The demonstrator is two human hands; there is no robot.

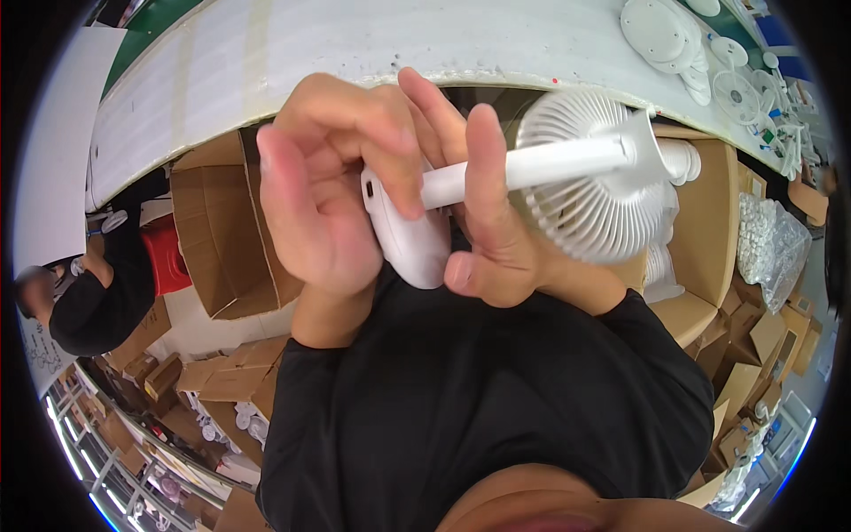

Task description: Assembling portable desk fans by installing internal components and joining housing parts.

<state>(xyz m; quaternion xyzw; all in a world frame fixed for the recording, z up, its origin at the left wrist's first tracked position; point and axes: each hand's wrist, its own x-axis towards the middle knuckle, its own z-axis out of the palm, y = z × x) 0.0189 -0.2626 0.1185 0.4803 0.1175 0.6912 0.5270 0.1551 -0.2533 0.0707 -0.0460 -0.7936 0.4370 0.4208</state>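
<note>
A white desk fan (550,167) is held tilted on its side above my lap, in front of the bench edge. Its ribbed round head (589,213) points right, and its rounded base (412,235) with a small dark port lies between my hands. My left hand (324,191) has its fingers curled over the base, one fingertip pressing near where the neck joins it; its thumb stands away. My right hand (501,222) grips the neck, with one finger crossing in front of it and the thumb beside the base. Its other fingers are partly hidden behind the neck.
A white workbench (355,44) spans the far side, with white round fan parts (660,35) at its right. An open cardboard box (226,239) stands left, another (718,239) with white parts right, beside a plastic bag (771,244). A person (97,293) sits at far left.
</note>
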